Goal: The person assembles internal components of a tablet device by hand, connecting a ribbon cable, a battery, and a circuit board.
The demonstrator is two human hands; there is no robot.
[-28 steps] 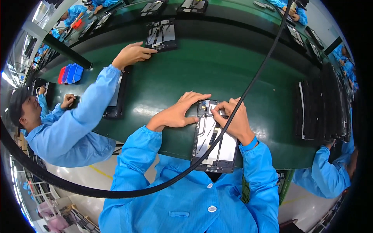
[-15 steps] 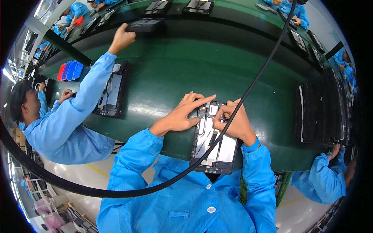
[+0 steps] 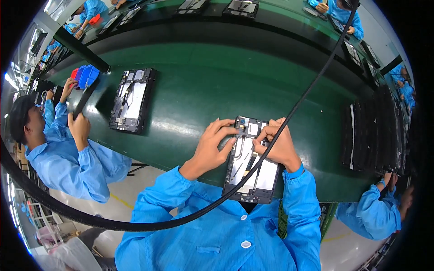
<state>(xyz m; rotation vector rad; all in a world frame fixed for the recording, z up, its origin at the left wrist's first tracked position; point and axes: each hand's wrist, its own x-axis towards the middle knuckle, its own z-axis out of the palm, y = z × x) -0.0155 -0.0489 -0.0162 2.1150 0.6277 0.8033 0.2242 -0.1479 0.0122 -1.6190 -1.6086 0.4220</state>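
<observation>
Tablet chassis [image 3: 253,167] lengthwise away from wearer

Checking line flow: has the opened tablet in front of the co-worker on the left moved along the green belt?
Yes. The co-worker's tablet has travelled along the green belt, toward the person's right, nearer the held tablet.

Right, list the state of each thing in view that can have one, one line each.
Opened tablet: back cover off, insides exposed, lying flat at the belt's near edge.
Left hand: fingertips pressing on the tablet's upper part.
Right hand: fingers bent onto the tablet's upper part.
Second opened tablet: also uncovered, flat on the green belt, untouched.
Blue bins: upright by the belt's left end.
Black cable: hanging across the view.
</observation>
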